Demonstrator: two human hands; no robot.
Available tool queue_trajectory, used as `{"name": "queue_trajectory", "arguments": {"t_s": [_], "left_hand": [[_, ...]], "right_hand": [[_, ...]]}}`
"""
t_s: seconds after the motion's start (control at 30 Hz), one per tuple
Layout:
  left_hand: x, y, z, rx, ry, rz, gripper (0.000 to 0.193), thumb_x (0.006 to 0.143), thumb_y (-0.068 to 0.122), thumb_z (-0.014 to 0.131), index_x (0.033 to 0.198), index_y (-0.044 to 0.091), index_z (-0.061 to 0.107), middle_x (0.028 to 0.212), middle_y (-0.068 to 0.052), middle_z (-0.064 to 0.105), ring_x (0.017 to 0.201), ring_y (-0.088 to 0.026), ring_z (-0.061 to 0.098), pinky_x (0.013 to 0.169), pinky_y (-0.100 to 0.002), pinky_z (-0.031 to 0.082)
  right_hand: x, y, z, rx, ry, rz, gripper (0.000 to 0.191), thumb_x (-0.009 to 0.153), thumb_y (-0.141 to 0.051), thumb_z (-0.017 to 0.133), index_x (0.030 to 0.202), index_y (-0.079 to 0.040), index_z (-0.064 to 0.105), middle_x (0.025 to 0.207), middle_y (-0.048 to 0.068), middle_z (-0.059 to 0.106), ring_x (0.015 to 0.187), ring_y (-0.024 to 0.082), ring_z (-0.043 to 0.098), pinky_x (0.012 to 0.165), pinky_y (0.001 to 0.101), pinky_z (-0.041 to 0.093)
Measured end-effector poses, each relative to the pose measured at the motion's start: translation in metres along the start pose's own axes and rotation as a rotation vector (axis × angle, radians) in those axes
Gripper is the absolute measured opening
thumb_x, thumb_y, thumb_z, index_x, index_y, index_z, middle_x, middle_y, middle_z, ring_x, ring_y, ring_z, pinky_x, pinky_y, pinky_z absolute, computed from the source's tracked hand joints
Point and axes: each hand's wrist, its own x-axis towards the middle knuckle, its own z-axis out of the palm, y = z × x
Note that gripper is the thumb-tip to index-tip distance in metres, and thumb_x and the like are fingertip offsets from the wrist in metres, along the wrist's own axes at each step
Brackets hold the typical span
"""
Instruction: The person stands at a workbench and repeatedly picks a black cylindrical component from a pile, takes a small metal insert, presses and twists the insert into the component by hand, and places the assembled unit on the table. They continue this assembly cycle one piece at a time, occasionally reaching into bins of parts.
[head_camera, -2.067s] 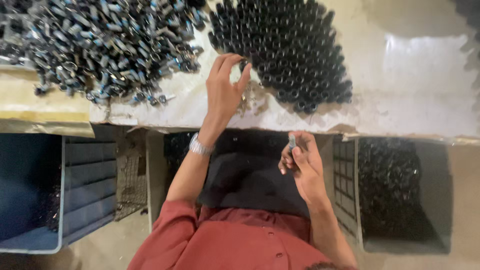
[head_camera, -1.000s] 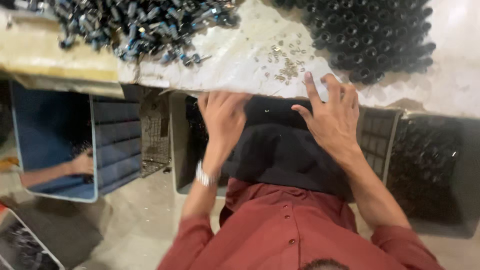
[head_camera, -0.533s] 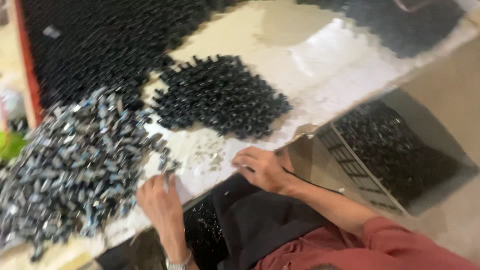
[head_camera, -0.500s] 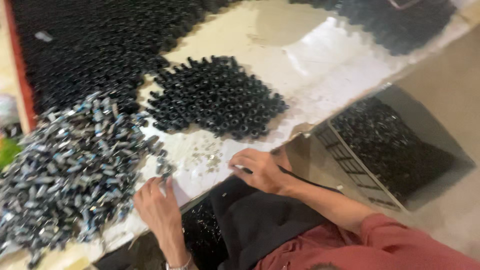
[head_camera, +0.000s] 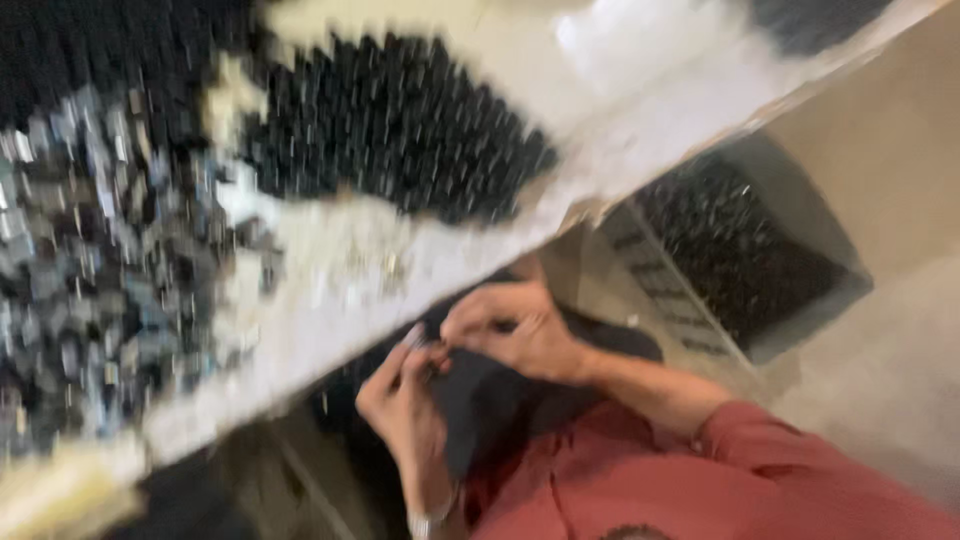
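Both hands meet over a dark cloth (head_camera: 500, 420) on the lap, just below the worktable (head_camera: 620, 170) edge. The left hand (head_camera: 405, 395) pinches a small pale piece (head_camera: 415, 335) at its fingertips, touching the curled right hand (head_camera: 510, 330) at 3 o'clock; whether the right fingers grip anything is too blurred to tell. Black parts (head_camera: 400, 120) lie heaped at 12 o'clock.

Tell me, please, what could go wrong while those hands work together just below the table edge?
The left hand and right hand pinch something small, too blurred to identify, over the dark cloth in the lap; it could slip and fall out of sight. The heap of black parts lies close to the table edge, so a knock might spill some.
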Motion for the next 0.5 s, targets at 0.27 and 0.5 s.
{"name": "queue_trajectory", "arguments": {"t_s": [0.27,0.5], "left_hand": [[-0.009,-0.022,-0.007,-0.437,-0.285,-0.292,0.021,0.101,0.012,0.07,0.096,-0.008,0.069,0.077,-0.012,0.067,0.064,-0.018,0.065,0.059,-0.031,0.054],[-0.021,0.012,0.008,0.261,-0.132,0.257,0.012,0.094,0.007,0.078,0.1,-0.004,0.077,0.082,-0.007,0.074,0.071,-0.011,0.068,0.065,-0.025,0.054]], "right_hand": [[-0.009,0.01,0.016,-0.035,0.034,0.033,0.012,0.1,0.01,0.071,0.108,0.001,0.07,0.112,0.012,0.071,0.085,0.013,0.07,0.07,0.0231,0.058],[-0.008,0.011,0.01,-0.349,-0.004,-0.009,0.014,0.092,0.008,0.077,0.102,0.003,0.068,0.107,0.01,0.074,0.082,0.01,0.065,0.068,0.0209,0.05]]}}
